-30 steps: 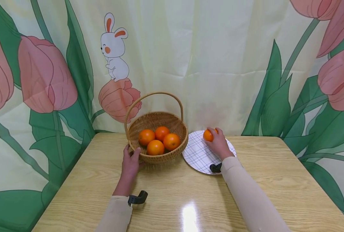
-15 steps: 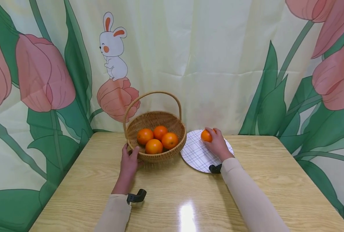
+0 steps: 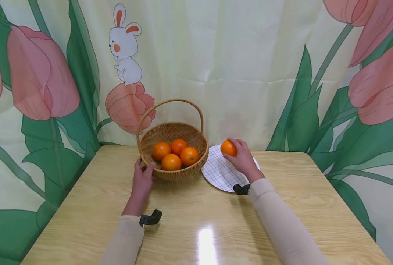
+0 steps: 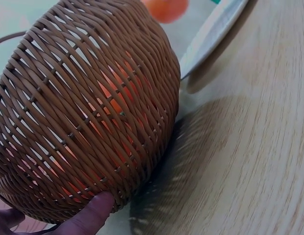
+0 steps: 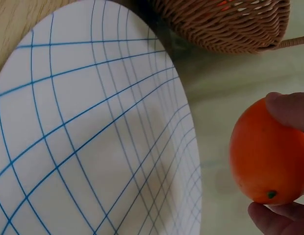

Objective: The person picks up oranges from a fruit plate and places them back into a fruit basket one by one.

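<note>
My right hand [image 3: 243, 157] grips an orange [image 3: 228, 148] above the white plate [image 3: 220, 177] with blue grid lines. In the right wrist view, fingers and thumb pinch the orange [image 5: 269, 152] from two sides, and it hangs apart from the plate [image 5: 93, 122]. At the left, my left hand [image 3: 142, 180] holds the side of the wicker basket [image 3: 174, 174], thumb at the rim. Several oranges [image 3: 171, 162] lie in the basket. The left wrist view shows a finger [image 4: 90, 215] against the basket's woven wall [image 4: 88, 107]; the other fingers are mostly hidden.
The basket's tall handle [image 3: 171, 100] arches over it. Basket and plate stand side by side at the back of the wooden table [image 3: 179, 217], close to the printed curtain [image 3: 242, 73] behind.
My right hand has lifted the orange off the plate and moved it slightly left. The left hand stays at the basket. The head view has shifted a little.
</note>
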Available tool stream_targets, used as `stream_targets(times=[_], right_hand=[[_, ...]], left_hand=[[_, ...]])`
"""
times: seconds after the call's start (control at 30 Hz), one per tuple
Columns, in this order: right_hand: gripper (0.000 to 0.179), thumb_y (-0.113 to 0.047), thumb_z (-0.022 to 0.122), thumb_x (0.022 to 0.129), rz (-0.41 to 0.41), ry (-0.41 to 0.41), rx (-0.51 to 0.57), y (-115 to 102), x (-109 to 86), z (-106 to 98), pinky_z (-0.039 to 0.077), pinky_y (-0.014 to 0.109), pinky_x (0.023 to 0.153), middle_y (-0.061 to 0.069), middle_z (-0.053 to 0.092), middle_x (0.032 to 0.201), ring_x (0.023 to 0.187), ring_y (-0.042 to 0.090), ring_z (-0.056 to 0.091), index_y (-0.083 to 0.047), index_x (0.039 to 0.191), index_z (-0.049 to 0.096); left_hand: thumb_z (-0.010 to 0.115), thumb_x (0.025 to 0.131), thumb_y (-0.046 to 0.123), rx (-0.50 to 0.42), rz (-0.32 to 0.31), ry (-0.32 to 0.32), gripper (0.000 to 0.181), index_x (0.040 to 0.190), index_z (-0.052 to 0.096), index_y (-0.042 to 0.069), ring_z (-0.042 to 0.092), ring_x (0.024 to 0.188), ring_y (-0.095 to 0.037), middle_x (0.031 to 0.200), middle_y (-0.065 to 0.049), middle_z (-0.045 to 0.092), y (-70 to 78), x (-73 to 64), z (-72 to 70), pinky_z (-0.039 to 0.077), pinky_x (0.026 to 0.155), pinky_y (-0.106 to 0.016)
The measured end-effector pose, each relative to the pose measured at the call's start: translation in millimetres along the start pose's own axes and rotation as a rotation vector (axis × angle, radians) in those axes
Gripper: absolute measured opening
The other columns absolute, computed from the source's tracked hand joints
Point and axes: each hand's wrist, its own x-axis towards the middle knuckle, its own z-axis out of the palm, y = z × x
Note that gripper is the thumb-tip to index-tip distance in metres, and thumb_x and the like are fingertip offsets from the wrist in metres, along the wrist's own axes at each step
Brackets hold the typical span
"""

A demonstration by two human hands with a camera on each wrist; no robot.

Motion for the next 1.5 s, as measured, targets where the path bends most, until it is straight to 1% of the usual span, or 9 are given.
stream_targets(times=[0.1, 0.2, 0.4, 0.57, 0.67, 0.93, 1.13, 1.33, 1.5], right_hand=[[0.065, -0.036, 0.067, 0.08, -0.041, 0.013, 0.012, -10, 2.2, -2, 0.045, 0.052, 0.092, 0.014, 0.033, 0.138, 0.115, 0.038, 0.045, -0.03, 0.137, 0.037], [0.065, -0.037, 0.067, 0.08, -0.065, 0.024, 0.011, -17, 1.3, -5, 0.045, 0.051, 0.092, 0.013, 0.034, 0.137, 0.114, 0.036, 0.046, -0.031, 0.137, 0.036], [0.066, -0.039, 0.067, 0.08, -0.109, 0.043, 0.013, -27, -5.3, -12, 0.044, 0.05, 0.094, 0.013, 0.036, 0.136, 0.115, 0.034, 0.046, -0.029, 0.137, 0.037], [0.066, -0.042, 0.067, 0.079, -0.154, 0.077, 0.018, -36, -7.5, -17, 0.044, 0.05, 0.094, 0.012, 0.038, 0.135, 0.115, 0.033, 0.046, -0.03, 0.137, 0.036], [0.066, -0.043, 0.067, 0.079, -0.173, 0.1, 0.021, -42, -7.5, -19, 0.044, 0.049, 0.094, 0.01, 0.038, 0.134, 0.115, 0.031, 0.046, -0.033, 0.136, 0.036], [0.066, -0.046, 0.066, 0.078, -0.219, 0.12, 0.059, -69, -9.0, -23, 0.045, 0.046, 0.093, 0.006, 0.038, 0.136, 0.116, 0.028, 0.046, -0.035, 0.136, 0.036], [0.066, -0.043, 0.069, 0.077, -0.288, 0.143, 0.097, -87, -10.6, -20, 0.046, 0.045, 0.093, 0.005, 0.041, 0.134, 0.115, 0.026, 0.047, -0.032, 0.135, 0.04], [0.064, -0.044, 0.069, 0.076, -0.348, 0.133, 0.102, -97, -12.9, -9, 0.045, 0.042, 0.093, 0.002, 0.043, 0.132, 0.116, 0.023, 0.047, -0.031, 0.133, 0.042], [0.064, -0.048, 0.067, 0.076, -0.367, 0.07, 0.095, -106, -14.2, 0, 0.045, 0.041, 0.094, 0.0, 0.044, 0.132, 0.116, 0.021, 0.047, -0.032, 0.133, 0.041]], left_hand=[[0.047, 0.086, 0.058, 0.017, 0.012, 0.011, 0.082, 0.145, -0.002, 0.031, 0.033, 0.13, -0.033, 0.149, -0.015, 0.015, 4.5, 2.0, -4.2, 0.046, 0.093, -0.049], [0.047, 0.086, 0.058, 0.012, 0.006, 0.007, 0.082, 0.145, -0.003, 0.032, 0.033, 0.13, -0.034, 0.149, -0.016, 0.016, 5.0, 2.9, -5.7, 0.046, 0.093, -0.049], [0.049, 0.087, 0.054, -0.01, -0.01, 0.017, 0.079, 0.145, 0.0, 0.032, 0.036, 0.128, -0.035, 0.147, -0.018, 0.021, -0.8, 2.1, -1.2, 0.047, 0.091, -0.049], [0.048, 0.086, 0.056, -0.001, -0.007, 0.006, 0.081, 0.145, -0.002, 0.033, 0.034, 0.129, -0.034, 0.147, -0.016, 0.018, -3.3, 1.0, 1.1, 0.047, 0.092, -0.048], [0.048, 0.085, 0.057, -0.002, -0.001, -0.003, 0.082, 0.145, -0.002, 0.033, 0.034, 0.13, -0.032, 0.147, -0.017, 0.018, -3.3, 0.2, 1.6, 0.046, 0.094, -0.048], [0.048, 0.085, 0.057, 0.023, -0.007, 0.011, 0.082, 0.145, -0.002, 0.032, 0.036, 0.128, -0.032, 0.146, -0.017, 0.02, 0.0, -1.5, 1.6, 0.046, 0.094, -0.047], [0.048, 0.085, 0.058, 0.036, 0.002, 0.013, 0.082, 0.145, -0.002, 0.032, 0.036, 0.129, -0.032, 0.147, -0.017, 0.02, 1.2, 0.9, 1.2, 0.046, 0.093, -0.047], [0.047, 0.085, 0.059, 0.045, -0.004, 0.008, 0.082, 0.145, -0.003, 0.032, 0.034, 0.13, -0.031, 0.148, -0.016, 0.018, -0.2, -1.0, 0.5, 0.045, 0.094, -0.047], [0.048, 0.084, 0.06, 0.04, -0.008, 0.01, 0.084, 0.145, -0.002, 0.033, 0.034, 0.13, -0.03, 0.148, -0.015, 0.018, -2.2, -1.7, 1.3, 0.046, 0.094, -0.047]])
